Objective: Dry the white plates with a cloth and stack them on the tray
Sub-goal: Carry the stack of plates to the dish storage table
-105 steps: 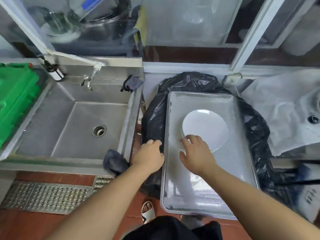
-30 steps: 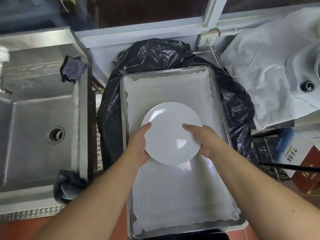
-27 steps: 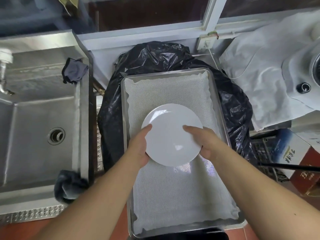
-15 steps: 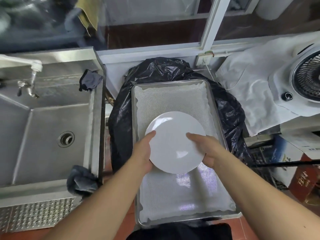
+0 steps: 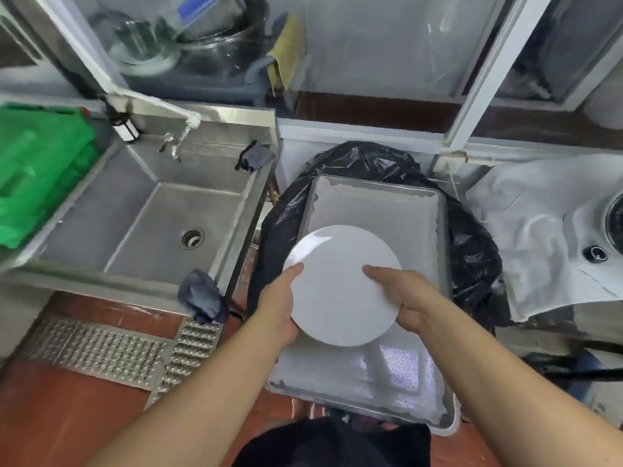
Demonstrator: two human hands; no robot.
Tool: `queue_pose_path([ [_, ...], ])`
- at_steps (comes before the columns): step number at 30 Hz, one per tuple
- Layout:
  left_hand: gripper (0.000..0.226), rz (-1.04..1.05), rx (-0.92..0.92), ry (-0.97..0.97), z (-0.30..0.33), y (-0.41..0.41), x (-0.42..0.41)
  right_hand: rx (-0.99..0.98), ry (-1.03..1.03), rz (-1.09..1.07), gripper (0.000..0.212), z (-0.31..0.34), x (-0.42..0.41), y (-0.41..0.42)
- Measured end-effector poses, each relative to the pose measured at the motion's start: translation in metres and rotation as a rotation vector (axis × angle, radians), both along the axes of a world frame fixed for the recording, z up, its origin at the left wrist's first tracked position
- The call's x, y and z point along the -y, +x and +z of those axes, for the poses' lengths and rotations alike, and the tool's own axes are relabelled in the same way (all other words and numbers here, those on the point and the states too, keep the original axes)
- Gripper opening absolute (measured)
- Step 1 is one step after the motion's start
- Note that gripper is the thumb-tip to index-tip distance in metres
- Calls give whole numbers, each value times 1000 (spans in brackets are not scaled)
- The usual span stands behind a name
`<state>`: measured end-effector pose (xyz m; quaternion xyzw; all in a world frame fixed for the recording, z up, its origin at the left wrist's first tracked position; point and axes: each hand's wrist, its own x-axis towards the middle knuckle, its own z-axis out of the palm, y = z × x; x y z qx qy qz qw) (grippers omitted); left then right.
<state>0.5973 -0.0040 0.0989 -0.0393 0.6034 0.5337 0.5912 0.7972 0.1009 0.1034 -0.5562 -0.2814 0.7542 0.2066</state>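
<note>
Lifted off the tray (image 5: pixel 377 203), the plate (image 5: pixel 340 288) is now gripped by both hands' fingers (image 5: pixel 377 273) beside the sink (image 5: pixel 135 227).

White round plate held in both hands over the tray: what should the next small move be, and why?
Probably fetch the dark grey cloth draped on the steel sink rim: the left hand and right hand grip the white round plate above the lined metal tray, and neither holds a cloth.

Hidden and cropped areas, head view

Your white plate (image 5: pixel 344 288) covers the middle of the tray (image 5: pixel 377 200), and its underside is concealed. The fingers of your left hand (image 5: pixel 278 306) and right hand (image 5: pixel 409 299) pass beneath it. The green crate (image 5: pixel 37 170) and fan (image 5: pixel 615 224) are cropped; shelf contents are blurred.
</note>
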Motion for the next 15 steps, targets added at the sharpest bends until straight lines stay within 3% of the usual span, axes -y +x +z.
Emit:
queue_pose_path([
  [11, 24, 407, -46, 55, 21, -16, 143, 41, 34, 427, 54, 25, 76, -72],
  [15, 32, 593, -45, 48, 25, -34, 214, 49, 68, 604, 43, 39, 127, -122],
])
